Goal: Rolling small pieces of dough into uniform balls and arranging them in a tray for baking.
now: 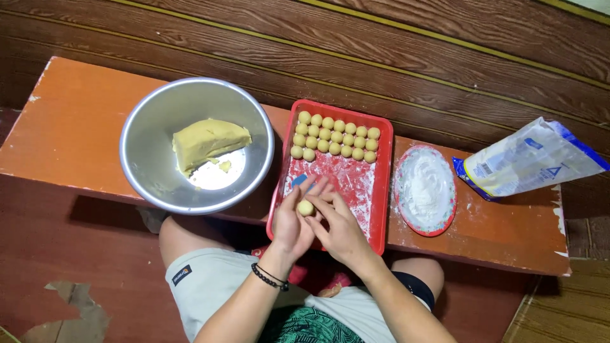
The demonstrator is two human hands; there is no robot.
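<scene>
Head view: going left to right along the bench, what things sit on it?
Steel bowl holding a dough block → red tray with rows of dough balls → plate of flour → flour bag.

Between the fingers point(321, 190) sits a smooth, matt dough ball point(306, 208). Just beyond them, the glossy red plastic tray point(381, 190) is dusted with powdery white flour. Left of them, the brushed metal bowl point(149, 171) gleams dully. The orange wooden bench point(76, 121) looks worn and chipped.
</scene>
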